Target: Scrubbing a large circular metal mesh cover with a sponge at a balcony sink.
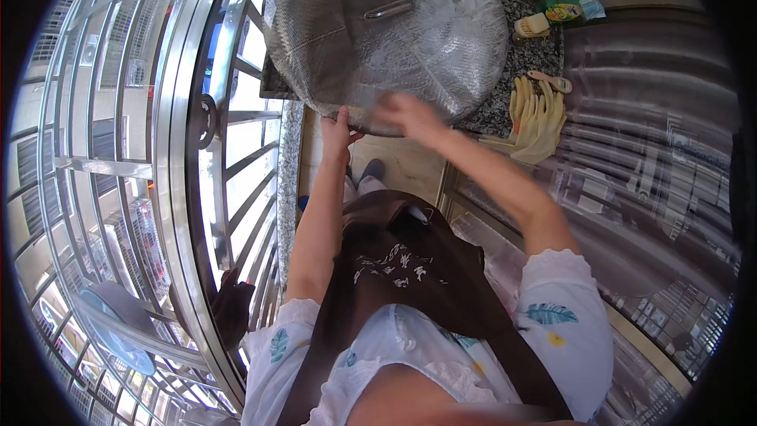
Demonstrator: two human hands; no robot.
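Observation:
A large round lid (426,41) with a silvery, foil-like woven surface and a metal bar handle (388,9) lies over a speckled stone counter (532,59). My left hand (338,133) grips the lid's near rim, thumb on top and fingers under the edge. Motion blurs my right hand (402,111), which is over or on the lid's near part; whether it touches the surface and how its fingers are set cannot be told. What lies beneath the lid is hidden. To the right, a pair of pale yellow rubber gloves (535,121) drapes over the counter's edge.
Near the gloves are a small pink-handled brush (551,81), a scrubbing brush (532,25) and a green packet (562,9). Metal window bars (177,130) run along the left. A glossy dark panel with reflections (644,130) stands at the right. Tiled floor (408,160) shows below the lid.

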